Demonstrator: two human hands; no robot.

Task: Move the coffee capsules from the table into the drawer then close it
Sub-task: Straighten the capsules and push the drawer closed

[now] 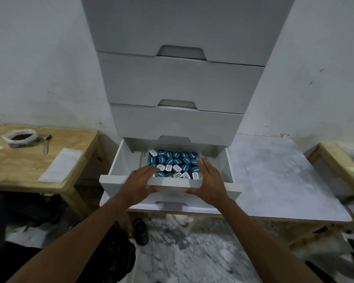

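Note:
A shallow box (173, 183) packed with several blue and white coffee capsules (173, 160) sits inside the open bottom drawer (116, 162) of a tall white cabinet (180, 78). My left hand (139, 181) grips the box's near left corner, fingers lying over the capsules and thumb below the front wall. My right hand (209, 180) holds the near right corner the same way. The drawer is pulled out towards me, and its front panel (234, 190) is partly hidden by my hands.
The cabinet stands on a pale marbled tabletop (274, 170). A wooden table (29, 168) on the left carries a plastic bag of dark grounds (20, 137), a spoon (46, 145) and a paper sheet (59, 165). Another wooden table (343, 160) is at far right. A black bag (114, 254) lies on the floor.

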